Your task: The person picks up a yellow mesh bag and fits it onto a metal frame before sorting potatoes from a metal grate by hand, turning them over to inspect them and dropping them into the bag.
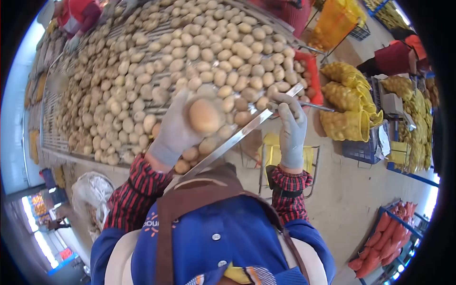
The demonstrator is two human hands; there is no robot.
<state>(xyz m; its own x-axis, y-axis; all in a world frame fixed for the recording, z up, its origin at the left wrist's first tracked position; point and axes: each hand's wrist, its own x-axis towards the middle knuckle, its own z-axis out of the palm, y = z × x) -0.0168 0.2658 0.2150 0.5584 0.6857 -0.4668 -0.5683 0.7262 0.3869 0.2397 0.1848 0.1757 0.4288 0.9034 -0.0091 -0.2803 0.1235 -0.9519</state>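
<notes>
Fingers, left hand (178, 126): gloved and curled partway round one potato (204, 115). The hold looks more like a loose cradle than a clamp.
Fingers, right hand (290, 126): gloved and hooked over the metal rail (237, 137), with nothing else in them.
Held potato: raised just above the near edge of the table (50, 133), close to the rail, with loose potatoes (190, 52) right beneath it.
Table: packed from edge to edge with potatoes, some lying against the rail.
Drop risk: the glove is smooth and the grip shallow, so a turn of the wrist could let the potato roll off the fingertips. On the rail's outer side it would fall to the floor and bruise.
Pinch risk: the right fingers are wrapped over a thin metal edge. If the bed is moving, which I cannot tell, potatoes pressing against the rail could trap them.
Knock risk: a sweeping left arm could push the edge potatoes over.
Further out: yellow sacks (344, 99) stand well apart on the floor, and another person (76, 14) works at the far end.
</notes>
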